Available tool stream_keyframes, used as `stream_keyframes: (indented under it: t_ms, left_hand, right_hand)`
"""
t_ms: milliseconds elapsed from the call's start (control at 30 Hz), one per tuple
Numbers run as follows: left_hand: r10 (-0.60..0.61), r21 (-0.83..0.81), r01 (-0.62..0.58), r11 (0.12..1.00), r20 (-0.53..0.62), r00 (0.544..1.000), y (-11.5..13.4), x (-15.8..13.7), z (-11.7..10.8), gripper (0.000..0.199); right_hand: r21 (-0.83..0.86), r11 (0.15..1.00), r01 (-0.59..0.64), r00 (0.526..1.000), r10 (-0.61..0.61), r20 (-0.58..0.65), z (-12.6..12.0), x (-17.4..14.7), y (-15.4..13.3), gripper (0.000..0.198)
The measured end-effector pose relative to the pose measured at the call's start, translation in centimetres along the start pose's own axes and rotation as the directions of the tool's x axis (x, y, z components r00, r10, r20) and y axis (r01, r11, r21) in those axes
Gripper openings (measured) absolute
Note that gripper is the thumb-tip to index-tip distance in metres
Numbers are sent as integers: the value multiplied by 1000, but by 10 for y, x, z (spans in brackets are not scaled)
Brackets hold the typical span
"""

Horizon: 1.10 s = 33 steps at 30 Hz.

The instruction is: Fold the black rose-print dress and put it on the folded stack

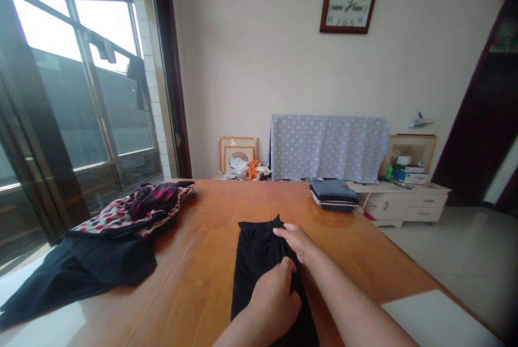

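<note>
Black garment (249, 266) lies mid-table at the near side, running lengthwise away from the person, which likely puts its right edge within easy reach of both hands. The right hand (297, 242) pinches that edge by the far end, thumb on top, probably to steady the cloth. The left hand (277, 298), nearer, curls over the cloth; its fingertips are turned from me, so I can't tell whether it grips. On the table (202, 271), a loose heap (109, 255) sits left and a squared stack (334, 190) far right, seemingly parted to avoid mixing. The garment's near end drops out of sight, so its full shape escapes me. The heap's lower layers are buried; the pale sheet (439, 314) near right is cut off, paper or cloth unclear.
</note>
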<state>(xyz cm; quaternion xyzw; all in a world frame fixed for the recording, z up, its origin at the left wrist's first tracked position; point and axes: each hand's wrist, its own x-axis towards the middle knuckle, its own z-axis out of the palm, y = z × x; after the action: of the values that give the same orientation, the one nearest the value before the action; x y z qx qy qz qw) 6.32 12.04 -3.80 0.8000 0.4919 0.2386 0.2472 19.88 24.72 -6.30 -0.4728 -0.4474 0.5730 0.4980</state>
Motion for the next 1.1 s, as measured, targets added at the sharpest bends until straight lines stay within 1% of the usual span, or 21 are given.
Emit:
stream_keyframes:
  t_ms: [133, 233, 300, 400, 467, 533, 567, 600, 667, 700, 767, 833, 900, 1000, 1033, 1067, 1100]
  left_hand:
    - [-8, -60, 9, 998, 30, 1000, 3, -3, -5, 37]
    - [-23, -168, 33, 985, 64, 998, 6, -8, -12, 49]
    - [-22, -266, 51, 963, 108, 994, 7, -9, -15, 51]
    - [-9, -456, 92, 885, 182, 983, 4, -9, -17, 42]
    - [-31, -570, 158, 806, 226, 974, 1, -8, -18, 37]
    - [-62, -638, 225, 737, 268, 961, -3, -7, -22, 29]
    - [-68, -656, 248, 713, 288, 955, -6, -7, -25, 26]
    - [-70, -665, 263, 699, 302, 951, -8, -6, -29, 25]
    - [-76, -668, 271, 693, 306, 949, -14, -4, -39, 25]
    - [-90, -668, 268, 695, 289, 953, -17, -1, -45, 25]
    - [-143, -666, 250, 703, 212, 967, -25, 9, -56, 25]
    - [-218, -668, 229, 708, 101, 971, -35, 23, -65, 22]
    - [-311, -655, 223, 722, -19, 950, -49, 38, -69, 18]
    - [-422, -555, 249, 794, -208, 883, -75, 56, -67, 13]
    - [-435, -488, 268, 831, -268, 860, -84, 59, -64, 11]
    - [-421, -410, 285, 867, -292, 859, -93, 60, -61, 10]
    - [-393, -333, 291, 897, -300, 869, -101, 60, -57, 9]
  right_hand:
    - [-39, 998, 57, 994, -60, -93, -7, 5, 6, 29]
    - [-47, 997, 64, 988, -70, -137, -16, 4, 9, 29]
    - [-47, 997, 56, 986, -62, -156, -21, 1, 9, 26]
    - [-36, 999, 28, 987, -34, -158, -24, -2, 7, 24]
    - [-38, 999, 16, 989, -21, -147, -26, -3, 4, 29]
    - [-48, 999, 6, 991, -13, -133, -28, -5, 2, 36]
    - [-56, 998, -2, 992, -5, -124, -29, -5, 1, 36]
    - [-65, 998, -15, 993, 7, -115, -31, -6, 0, 32]
    - [-84, 995, -48, 995, 40, -93, -34, -8, -1, 17]
    - [-93, 993, -65, 995, 58, -81, -36, -9, -1, 12]
    - [-104, 990, -90, 995, 84, -58, -38, -10, -2, 16]
    - [-105, 989, -99, 995, 95, -43, -39, -12, -3, 19]
    - [-101, 990, -102, 994, 98, -38, -38, -14, -5, 18]
    - [-86, 991, -104, 994, 101, -38, -35, -16, -8, 13]
    - [-75, 992, -104, 994, 101, -38, -33, -17, -9, 12]
    - [-61, 993, -104, 994, 102, -37, -32, -18, -10, 11]
    - [-44, 993, -105, 994, 104, -35, -29, -18, -11, 10]
